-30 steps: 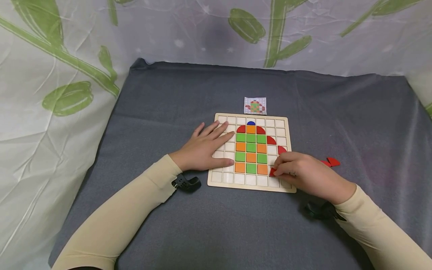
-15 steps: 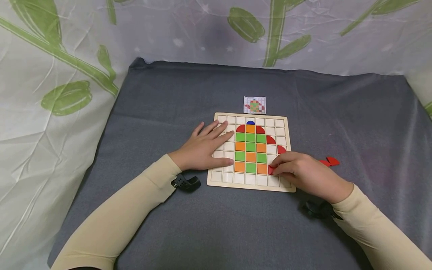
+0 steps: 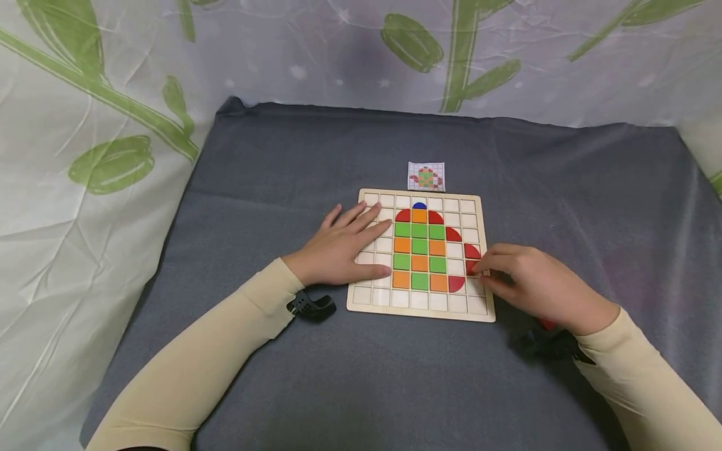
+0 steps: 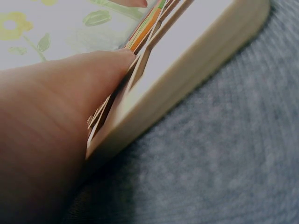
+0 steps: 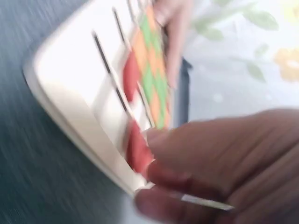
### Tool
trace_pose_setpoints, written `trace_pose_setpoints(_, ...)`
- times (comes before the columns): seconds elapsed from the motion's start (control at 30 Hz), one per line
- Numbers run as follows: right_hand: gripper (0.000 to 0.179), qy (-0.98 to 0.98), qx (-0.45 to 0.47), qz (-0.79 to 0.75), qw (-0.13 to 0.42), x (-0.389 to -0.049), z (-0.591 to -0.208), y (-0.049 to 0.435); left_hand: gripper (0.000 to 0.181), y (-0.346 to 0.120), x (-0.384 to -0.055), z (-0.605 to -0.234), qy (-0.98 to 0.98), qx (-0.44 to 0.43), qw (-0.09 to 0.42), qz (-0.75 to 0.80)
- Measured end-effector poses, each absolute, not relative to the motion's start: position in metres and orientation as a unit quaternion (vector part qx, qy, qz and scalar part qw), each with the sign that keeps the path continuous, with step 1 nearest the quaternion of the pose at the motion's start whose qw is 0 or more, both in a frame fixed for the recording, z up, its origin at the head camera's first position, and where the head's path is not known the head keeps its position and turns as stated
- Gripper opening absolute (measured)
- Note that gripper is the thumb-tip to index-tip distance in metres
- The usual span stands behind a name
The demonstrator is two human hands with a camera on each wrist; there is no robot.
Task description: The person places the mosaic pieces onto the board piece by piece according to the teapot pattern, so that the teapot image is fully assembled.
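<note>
A square wooden grid board [image 3: 420,314] holds green and orange square tiles, red quarter-circle tiles and a blue half-round tile [image 3: 419,205]. My left hand [image 3: 340,252] lies flat with fingers spread across the board's left side; its thumb [image 4: 100,70] shows in the left wrist view. My right hand [image 3: 541,289] pinches a red quarter-circle tile [image 3: 470,267] at the right column, just below another red tile [image 3: 472,251]. In the blurred right wrist view, the fingertips close on that tile [image 5: 137,148]. Lower left of it, a red tile [image 3: 456,284] sits in a cell beside an orange one.
A small printed pattern card [image 3: 426,177] lies behind the board. Part of a red piece [image 3: 547,324] peeps out below my right wrist on the grey cloth [image 3: 361,376]. Leaf-patterned curtains [image 3: 338,56] hang behind and to the left.
My right hand has left the red tile in the lower cell and shifted up and right to the right column. It now covers the loose red pieces. The left hand stays put.
</note>
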State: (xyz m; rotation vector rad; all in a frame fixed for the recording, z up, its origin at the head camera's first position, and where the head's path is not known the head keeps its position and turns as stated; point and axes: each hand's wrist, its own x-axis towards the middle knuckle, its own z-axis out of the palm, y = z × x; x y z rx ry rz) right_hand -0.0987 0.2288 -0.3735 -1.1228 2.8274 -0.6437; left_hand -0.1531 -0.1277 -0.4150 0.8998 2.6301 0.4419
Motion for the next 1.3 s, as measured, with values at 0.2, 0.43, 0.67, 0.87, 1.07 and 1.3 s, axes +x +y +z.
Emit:
trace_pose_setpoints(0.2, 0.029, 0.940, -0.290, -0.174, 0.045, -0.107, -0.364, 0.264, 0.093, -0.128, -0.153, -0.416, 0.921, 0.317, 0.162, 0.157)
trace_pose_setpoints(0.43, 0.034, 0.956, -0.225, -0.157, 0.099, -0.113, -0.364, 0.295, 0.094, -0.129, -0.151, -0.416, 0.921, 0.314, 0.165, 0.159)
trace_pose_setpoints(0.67, 0.036, 0.955, -0.218, -0.151, 0.135, -0.116, -0.370, 0.303, 0.105, -0.134, -0.156, -0.415, 0.908, 0.325, 0.180, 0.192)
trace_pose_setpoints(0.87, 0.023, 0.957, -0.196, -0.153, 0.151, -0.117, -0.373, 0.303, 0.123, -0.143, -0.167, -0.405, 0.878, 0.334, 0.240, 0.244)
trace_pose_setpoints(1.07, 0.011, 0.957, -0.192, -0.162, 0.147, -0.117, -0.373, 0.298, 0.135, -0.156, -0.172, -0.395, 0.861, 0.315, 0.304, 0.260)
trace_pose_setpoints(1.3, 0.009, 0.956, -0.206, -0.171, 0.119, -0.118, -0.375, 0.290, 0.137, -0.159, -0.175, -0.395, 0.856, 0.328, 0.317, 0.244)
